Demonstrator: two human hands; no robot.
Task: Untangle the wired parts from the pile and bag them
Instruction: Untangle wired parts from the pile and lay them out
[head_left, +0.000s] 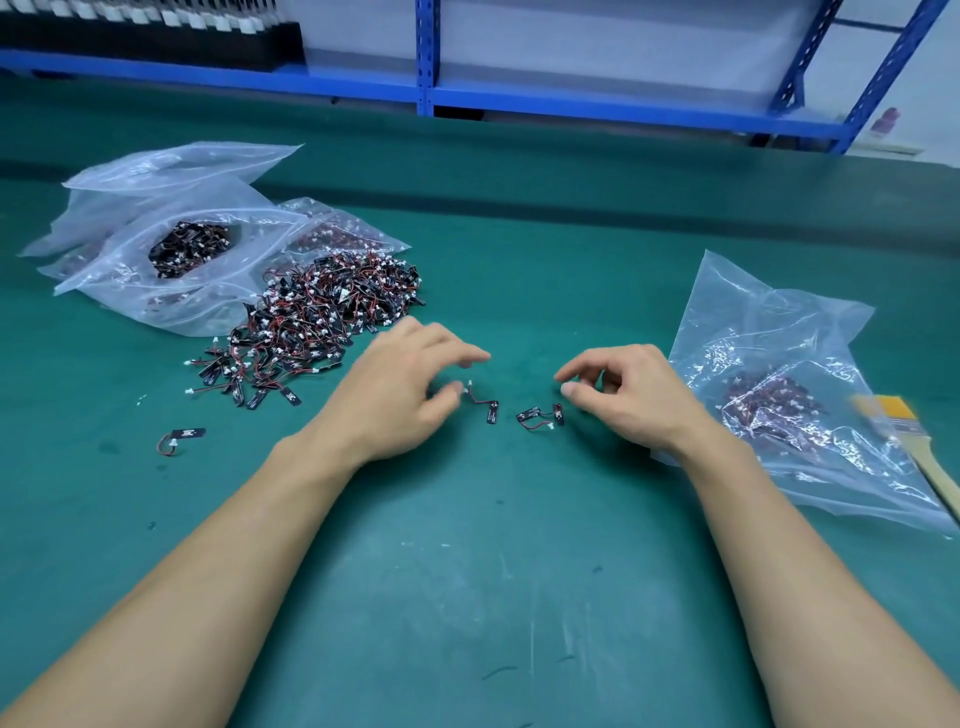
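Just right of the pile (311, 322) of small wired parts, and nearer the person, two hands hovered over the green mat (467, 571). The left hand (395, 384) was blurred, its fingers spread and loose, gripping nothing. Its thumb tip lay just beside the white connector of one loose part (485, 405). That part's red-and-black wire ran from the connector down and rightward to its black board, whose long axis pointed roughly toward the person.

Further right of the pile, a tangled pair of parts (540, 418) lay just below the right hand (623, 395). One board slanted up to the right and the other ran nearly straight away from the person. The right forefinger and thumb tips were drawn close together with the other fingers curled; whether they pinched anything could not be told.

A fourth stray part (182, 436) lay nearer than the pile's left end, its board lengthwise left to right and its wire curling back to the connector.

Behind and left of the pile lay three clear zip bags, as far as could be counted: an open-mouthed bag (104, 275) showing parts, a flat bag (176, 166) beyond it, and a third bag (353, 228) touching the pile's far edge. One more part-filled bag (753, 312) lay far right of the pile, with one paintbrush (935, 467) at its outer side. Blue shelving (426, 52) stood well behind the pile.
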